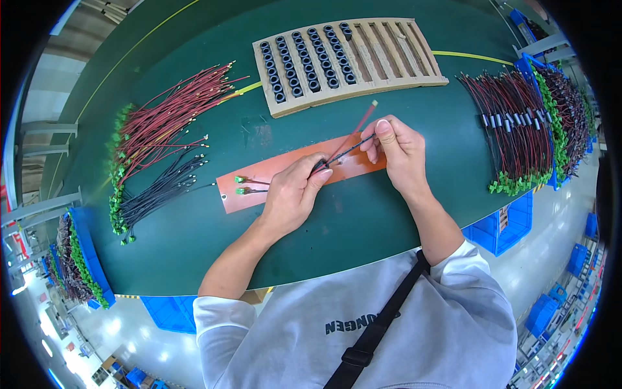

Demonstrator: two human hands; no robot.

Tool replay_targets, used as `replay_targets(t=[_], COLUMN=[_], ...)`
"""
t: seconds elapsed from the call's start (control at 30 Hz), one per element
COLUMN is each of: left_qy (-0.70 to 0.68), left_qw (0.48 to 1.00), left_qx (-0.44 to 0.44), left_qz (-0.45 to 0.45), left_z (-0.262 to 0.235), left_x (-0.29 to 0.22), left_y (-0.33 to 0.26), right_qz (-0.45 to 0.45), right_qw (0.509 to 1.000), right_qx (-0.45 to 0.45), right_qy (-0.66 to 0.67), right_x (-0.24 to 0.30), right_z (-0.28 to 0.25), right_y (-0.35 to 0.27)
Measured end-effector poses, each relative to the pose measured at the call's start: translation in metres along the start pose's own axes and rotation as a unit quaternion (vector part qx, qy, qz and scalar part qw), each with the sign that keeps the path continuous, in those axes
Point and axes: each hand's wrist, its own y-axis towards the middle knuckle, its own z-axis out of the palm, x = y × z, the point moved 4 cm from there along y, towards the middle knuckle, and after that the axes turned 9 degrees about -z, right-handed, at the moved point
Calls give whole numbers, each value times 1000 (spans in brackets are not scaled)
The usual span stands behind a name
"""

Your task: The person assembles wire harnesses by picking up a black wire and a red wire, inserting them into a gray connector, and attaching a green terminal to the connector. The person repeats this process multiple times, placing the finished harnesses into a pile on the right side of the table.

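My left hand (293, 191) pinches a small black ring core (319, 167) over an orange mat (259, 175) on the green table (350, 220). My right hand (396, 150) holds a red wire and a black wire (355, 141) that run down into the ring. The wires' green connectors (241, 185) lie on the mat to the left of my left hand. The red wire's free end sticks up beyond my right fingers.
A wooden slotted rack (414, 65) with several rows of black ring cores (304, 58) lies at the back. Loose red and black wires (162, 142) with green connectors are spread at the left. Finished wire bundles (518, 129) lie at the right. Blue bins (502, 227) stand below the table edge.
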Motion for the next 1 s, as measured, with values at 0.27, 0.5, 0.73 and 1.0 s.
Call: replay_targets(t=[0.27, 0.5, 0.73, 1.0], left_qy=[-114, -138, -143, -105], left_qw=[989, 984, 981, 987], left_qx=[79, 103, 114, 118], left_qz=[-43, -53, -70, -34], left_z=[-3, -4, -7, -6], left_x=[4, 3, 5, 5], left_y=[3, 6, 6, 7], right_qz=[20, 16, 12, 1], right_qw=[999, 1000, 1000, 1000], right_qx=[12, 15, 22, 9], right_qy=[27, 15, 7, 14], right_x=[-3, -4, -4, -1], right_z=[-2, -4, -4, 2], right_y=[3, 4, 8, 10])
